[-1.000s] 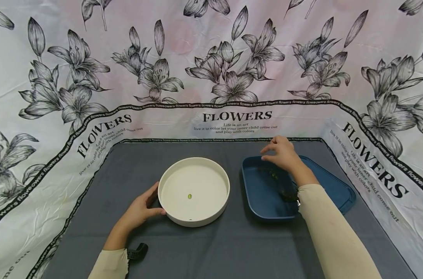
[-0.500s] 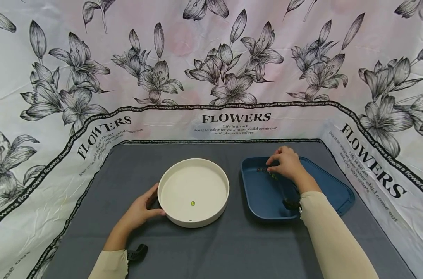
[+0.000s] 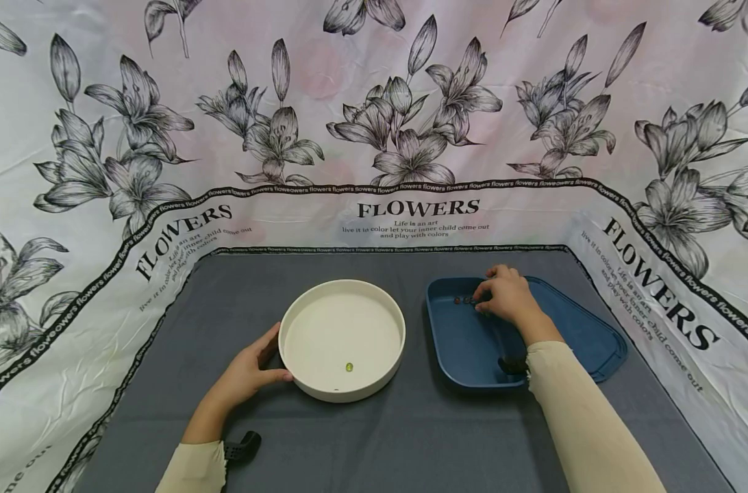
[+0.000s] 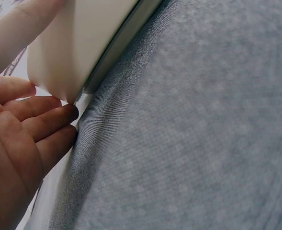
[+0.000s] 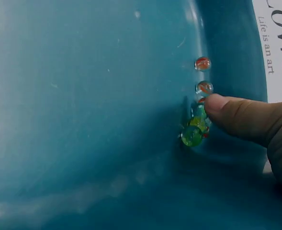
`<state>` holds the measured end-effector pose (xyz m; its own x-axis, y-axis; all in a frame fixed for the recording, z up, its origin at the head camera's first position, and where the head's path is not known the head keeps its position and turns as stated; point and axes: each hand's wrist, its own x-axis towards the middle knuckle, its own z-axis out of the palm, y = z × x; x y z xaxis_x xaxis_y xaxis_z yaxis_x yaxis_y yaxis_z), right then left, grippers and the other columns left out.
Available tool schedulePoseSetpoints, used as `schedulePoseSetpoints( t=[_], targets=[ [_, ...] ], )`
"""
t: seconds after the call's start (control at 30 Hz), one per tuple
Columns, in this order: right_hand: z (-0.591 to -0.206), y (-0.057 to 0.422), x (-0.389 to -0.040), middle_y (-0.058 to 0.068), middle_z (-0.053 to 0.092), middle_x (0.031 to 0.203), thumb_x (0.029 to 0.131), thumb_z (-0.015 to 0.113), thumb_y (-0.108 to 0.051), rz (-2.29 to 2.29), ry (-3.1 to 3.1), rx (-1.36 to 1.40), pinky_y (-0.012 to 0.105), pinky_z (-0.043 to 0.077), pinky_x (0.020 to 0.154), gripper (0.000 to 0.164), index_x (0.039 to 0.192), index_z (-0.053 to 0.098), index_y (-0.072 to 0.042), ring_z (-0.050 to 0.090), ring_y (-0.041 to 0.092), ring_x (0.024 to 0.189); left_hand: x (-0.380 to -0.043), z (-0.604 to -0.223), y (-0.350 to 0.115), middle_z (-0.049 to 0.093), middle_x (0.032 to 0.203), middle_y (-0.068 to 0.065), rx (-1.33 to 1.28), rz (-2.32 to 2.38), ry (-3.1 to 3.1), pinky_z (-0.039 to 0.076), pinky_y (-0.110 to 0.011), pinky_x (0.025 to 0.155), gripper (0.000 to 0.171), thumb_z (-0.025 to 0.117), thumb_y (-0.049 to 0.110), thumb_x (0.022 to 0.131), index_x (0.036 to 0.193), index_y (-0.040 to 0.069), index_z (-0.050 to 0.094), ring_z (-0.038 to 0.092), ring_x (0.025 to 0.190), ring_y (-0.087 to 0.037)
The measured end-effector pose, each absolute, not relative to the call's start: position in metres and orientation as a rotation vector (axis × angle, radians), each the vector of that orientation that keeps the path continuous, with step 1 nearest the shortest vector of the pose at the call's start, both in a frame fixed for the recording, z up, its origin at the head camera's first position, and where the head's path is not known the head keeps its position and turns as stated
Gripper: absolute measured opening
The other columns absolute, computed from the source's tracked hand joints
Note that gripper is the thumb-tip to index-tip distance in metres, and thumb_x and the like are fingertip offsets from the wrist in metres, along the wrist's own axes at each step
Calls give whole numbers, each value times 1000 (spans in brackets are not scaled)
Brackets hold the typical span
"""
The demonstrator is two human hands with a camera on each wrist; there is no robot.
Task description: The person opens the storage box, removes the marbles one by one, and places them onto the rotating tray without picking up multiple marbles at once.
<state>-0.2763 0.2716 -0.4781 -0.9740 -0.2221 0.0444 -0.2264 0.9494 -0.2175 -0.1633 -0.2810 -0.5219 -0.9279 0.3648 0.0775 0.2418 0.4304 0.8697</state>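
left hand [image 3: 244, 375] rested loose-fingered against the white bowl [image 3: 343, 322], where one green marble [image 3: 349, 368] lay; right hand [image 3: 506, 298] was in the blue tray [image 3: 472, 350], thumb at the marbles [image 5: 197, 123] along its side, though whether it pinched any couldn't be told.

The person's left arm [image 3: 195, 465] is slanting up from the lower left, and the left hand [image 3: 241, 376] is facing palm inward, thumb and fingers spread apart, fingers bending just a bit. The right arm [image 3: 586, 404] is extending farther forward, the right hand [image 3: 506, 298] hanging palm-down. Its thumb [image 5: 241, 115] is pointing out pretty straight, but whether it's pinching is honestly hard to tell.
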Motion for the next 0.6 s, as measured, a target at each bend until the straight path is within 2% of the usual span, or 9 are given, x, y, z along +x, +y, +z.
schedulePoseSetpoints(
  t=[0.43, 0.6],
  targets=[
    [-481, 264, -277, 25, 40, 151, 87, 84, -23, 330, -3137, 284, 69, 28, 110, 9, 93, 80, -19, 30, 50, 139, -164, -523, -282, 27, 168, -13, 551, 1520, 2559, 32, -51, 118, 115, 90, 33, 78, 165, 11, 18, 32, 152, -36],
    [-478, 264, -275, 24, 40, 152, 90, 81, -22, 382, -3107, 271, 71, 27, 110, 8, 96, 80, -16, 30, 51, 139, -164, -523, -282, 27, 168, -12, 544, 1513, 2565, 32, -49, 118, 115, 90, 33, 78, 165, 11, 18, 32, 152, -35]
  ],
)
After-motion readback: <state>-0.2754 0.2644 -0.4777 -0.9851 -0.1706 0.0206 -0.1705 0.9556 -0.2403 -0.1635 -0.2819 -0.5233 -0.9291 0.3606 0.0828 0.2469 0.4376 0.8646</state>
